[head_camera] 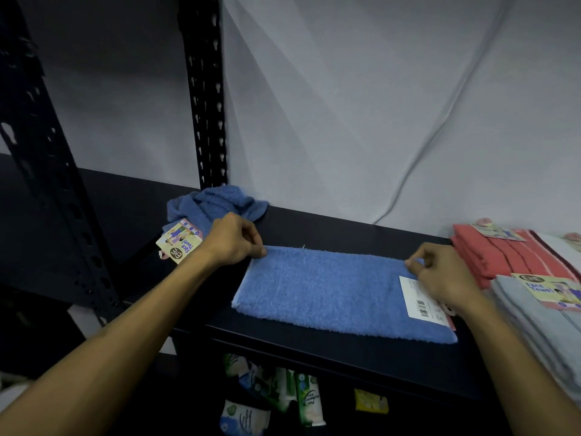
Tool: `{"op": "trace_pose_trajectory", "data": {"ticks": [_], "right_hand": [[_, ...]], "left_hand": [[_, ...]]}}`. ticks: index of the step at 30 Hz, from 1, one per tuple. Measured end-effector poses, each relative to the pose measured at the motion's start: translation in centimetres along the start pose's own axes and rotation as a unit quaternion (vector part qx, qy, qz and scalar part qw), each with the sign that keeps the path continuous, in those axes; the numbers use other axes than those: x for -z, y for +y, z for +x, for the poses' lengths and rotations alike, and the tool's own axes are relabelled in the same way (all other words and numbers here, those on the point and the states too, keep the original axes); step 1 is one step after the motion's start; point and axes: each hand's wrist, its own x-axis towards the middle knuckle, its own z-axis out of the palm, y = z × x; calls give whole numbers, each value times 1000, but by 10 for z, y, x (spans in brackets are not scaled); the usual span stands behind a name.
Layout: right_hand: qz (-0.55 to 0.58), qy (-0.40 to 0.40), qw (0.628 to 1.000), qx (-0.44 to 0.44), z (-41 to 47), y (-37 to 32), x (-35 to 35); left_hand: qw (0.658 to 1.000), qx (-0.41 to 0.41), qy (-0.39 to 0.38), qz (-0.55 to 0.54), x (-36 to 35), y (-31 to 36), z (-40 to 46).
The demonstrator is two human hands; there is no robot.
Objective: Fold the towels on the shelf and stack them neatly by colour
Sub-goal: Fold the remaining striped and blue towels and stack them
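Left hand (234,240) pinches the far left corner of the folded blue towel (333,291) between thumb and curled fingers; right hand (446,275) pinches the far right corner in the same grip. The towel lies flat as a long rectangle on the dark shelf (361,350), its far edge between the two hands. A white barcode label (419,298) sits on its right end, partly under the right wrist. Behind the left hand, a crumpled blue towel (217,202) lies against the black upright post (206,96), its printed card tag (179,240) just beside the left wrist. To the right, folded coral towels (490,253) stand behind a stack of folded grey towels (534,322), each carrying a card tag.
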Motion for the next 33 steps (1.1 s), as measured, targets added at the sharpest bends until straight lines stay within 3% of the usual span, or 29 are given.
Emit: {"op": "trace_pose_trajectory", "data": {"ticks": [4, 8, 10, 11, 14, 18, 23, 27, 30, 33], "right_hand": [[-123, -15, 992, 32, -1, -15, -4], [-178, 51, 977, 109, -16, -31, -11], [-121, 9, 983, 139, -30, -38, -25], [-102, -24, 984, 146, -36, -39, -31], [-150, -93, 973, 148, -39, -32, -43], [-188, -137, 968, 96, -35, -23, -40], [-220, -153, 960, 84, -36, -22, -41], [-229, -128, 962, 77, -38, -25, -39], [-275, -85, 955, 74, -54, -25, -30], [-271, -92, 955, 78, -71, -17, -27]], "left_hand": [[998, -18, 8, 55, -11, 13, 9], [990, -7, 45, 133, -16, 27, 3], [977, -53, 103, 181, -34, 43, -11], [977, -87, 116, 154, -50, 56, -22], [982, -169, 24, 82, -106, 88, -51], [968, -104, -87, 212, -113, 75, -51], [960, -17, -116, 256, -65, 27, -43], [951, 6, -120, 285, -56, 24, -39], [937, 14, -70, 341, -65, 48, -41], [956, -73, -30, 283, -95, 93, -46]]}}
